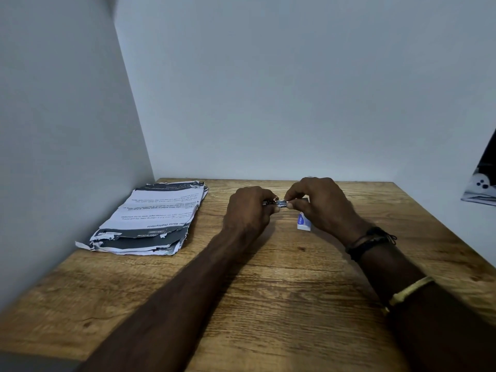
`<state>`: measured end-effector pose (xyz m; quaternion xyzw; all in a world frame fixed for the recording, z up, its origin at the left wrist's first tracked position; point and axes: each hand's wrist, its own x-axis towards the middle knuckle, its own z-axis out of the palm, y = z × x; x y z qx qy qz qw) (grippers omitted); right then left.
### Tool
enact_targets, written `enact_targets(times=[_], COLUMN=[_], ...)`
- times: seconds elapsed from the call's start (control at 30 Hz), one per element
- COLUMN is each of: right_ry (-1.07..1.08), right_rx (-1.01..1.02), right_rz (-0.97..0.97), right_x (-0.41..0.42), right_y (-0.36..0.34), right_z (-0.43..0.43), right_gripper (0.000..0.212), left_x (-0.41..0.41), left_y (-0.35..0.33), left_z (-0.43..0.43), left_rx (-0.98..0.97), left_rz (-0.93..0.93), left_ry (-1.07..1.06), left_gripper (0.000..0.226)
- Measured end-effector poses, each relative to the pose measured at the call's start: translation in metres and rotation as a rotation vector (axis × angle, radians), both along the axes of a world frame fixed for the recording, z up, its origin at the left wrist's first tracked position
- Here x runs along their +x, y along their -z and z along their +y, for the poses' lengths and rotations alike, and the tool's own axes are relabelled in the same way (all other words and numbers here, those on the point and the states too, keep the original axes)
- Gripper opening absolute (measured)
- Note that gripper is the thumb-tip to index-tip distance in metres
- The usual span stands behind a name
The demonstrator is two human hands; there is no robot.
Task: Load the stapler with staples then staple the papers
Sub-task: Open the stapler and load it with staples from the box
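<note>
Stapler (269, 202) sits clamped in the left hand (248, 210) mid-table while the right hand (318, 202) pinches a strip of staples (281, 203) at its end, so loading looks underway, papers (153, 218) unstapled at left.

The stapler (270, 202) is mostly hidden inside the hands; the staple box (303, 222) label is unreadable.
</note>
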<state>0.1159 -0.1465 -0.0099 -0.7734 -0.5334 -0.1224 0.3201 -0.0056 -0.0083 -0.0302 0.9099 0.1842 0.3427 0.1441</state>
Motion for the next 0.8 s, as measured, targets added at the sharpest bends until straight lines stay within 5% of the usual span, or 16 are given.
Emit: enact_targets(times=[0.8], right_ry=[-0.095], right_rx=[0.038], right_rz=[-0.079], right_x=[0.0053], right_y=[0.0034], right_z=[-0.0008], right_gripper=[0.017], left_x=[0.0001], left_y=[0.0002], left_z=[0.0022], left_rx=[-0.004], left_rz=[-0.083], left_ry=[0.002], left_gripper=[0.020])
